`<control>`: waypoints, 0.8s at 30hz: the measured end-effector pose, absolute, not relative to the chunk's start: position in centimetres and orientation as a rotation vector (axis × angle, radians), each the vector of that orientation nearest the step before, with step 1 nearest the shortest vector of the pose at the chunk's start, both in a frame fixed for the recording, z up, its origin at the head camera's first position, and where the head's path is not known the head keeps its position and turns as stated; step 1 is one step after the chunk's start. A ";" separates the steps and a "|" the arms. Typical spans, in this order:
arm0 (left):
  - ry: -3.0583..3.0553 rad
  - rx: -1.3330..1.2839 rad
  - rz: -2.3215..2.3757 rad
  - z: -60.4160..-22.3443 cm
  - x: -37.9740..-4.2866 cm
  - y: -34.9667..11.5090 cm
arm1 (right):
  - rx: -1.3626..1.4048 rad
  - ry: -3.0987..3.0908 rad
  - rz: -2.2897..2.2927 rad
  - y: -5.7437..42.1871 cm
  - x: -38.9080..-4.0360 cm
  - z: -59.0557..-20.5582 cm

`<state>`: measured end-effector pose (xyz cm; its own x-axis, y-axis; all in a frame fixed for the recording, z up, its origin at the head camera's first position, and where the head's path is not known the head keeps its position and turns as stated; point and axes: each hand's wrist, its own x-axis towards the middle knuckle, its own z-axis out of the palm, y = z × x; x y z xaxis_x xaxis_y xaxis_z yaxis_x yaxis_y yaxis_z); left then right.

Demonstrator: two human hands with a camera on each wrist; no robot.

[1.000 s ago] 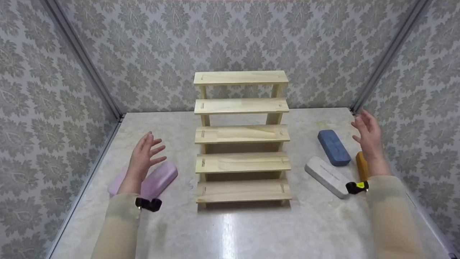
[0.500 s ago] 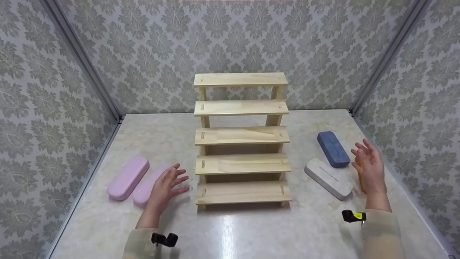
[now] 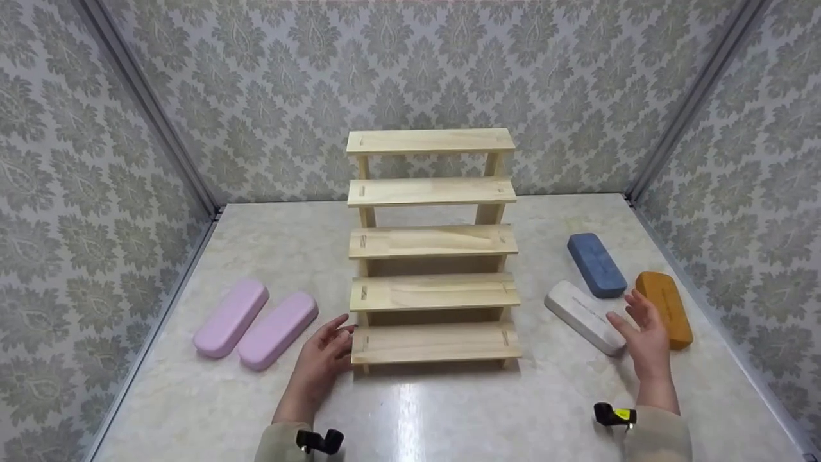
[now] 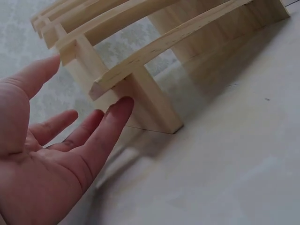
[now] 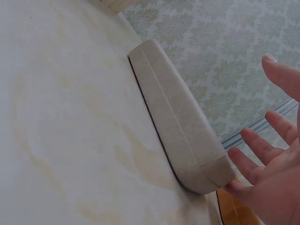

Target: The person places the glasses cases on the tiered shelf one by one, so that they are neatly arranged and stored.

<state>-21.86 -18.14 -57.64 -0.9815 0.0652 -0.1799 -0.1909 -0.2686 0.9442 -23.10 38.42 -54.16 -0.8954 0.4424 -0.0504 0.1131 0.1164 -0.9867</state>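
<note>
A light wooden rack of several stepped shelves [image 3: 436, 346] stands mid-table. My left hand [image 3: 322, 362] is at the left end of its lowest shelf. In the left wrist view its fingers [image 4: 105, 136] are extended by the rack's front leg [image 4: 152, 101]; whether they touch it I cannot tell. On the right, my right hand [image 3: 649, 350] hovers with spread, loosely bent fingers between a white glasses case [image 3: 577, 311] and an orange case [image 3: 677, 314]. The right wrist view has the white case [image 5: 176, 117] close to the fingertips, with nothing gripped.
Two pink cases [image 3: 231, 317] lie side by side left of the rack. A blue case [image 3: 596, 264] lies behind the white one. Patterned walls [image 3: 423, 64] close off the back and both sides of the marbled table [image 3: 449, 417].
My left hand has come from over the pink cases rightward to the rack's lower left corner. The right hand has drawn down toward me and slightly left, uncovering the orange case. The cases have stayed put.
</note>
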 end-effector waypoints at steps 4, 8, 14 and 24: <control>1.846 -0.151 2.344 -58.2 -21.9 -18.0 | -0.599 -2.224 1.841 38.6 -22.7 -55.1; 1.859 -0.148 2.346 -58.5 -21.9 -18.0 | -0.645 -2.288 1.834 38.6 -22.3 -55.9; 1.825 -0.124 2.361 -58.7 -22.0 -17.8 | -0.648 -2.319 1.849 38.9 -21.7 -56.9; 1.767 -0.073 2.392 -58.8 -21.6 -18.0 | -0.585 -2.442 1.857 39.2 -21.3 -57.4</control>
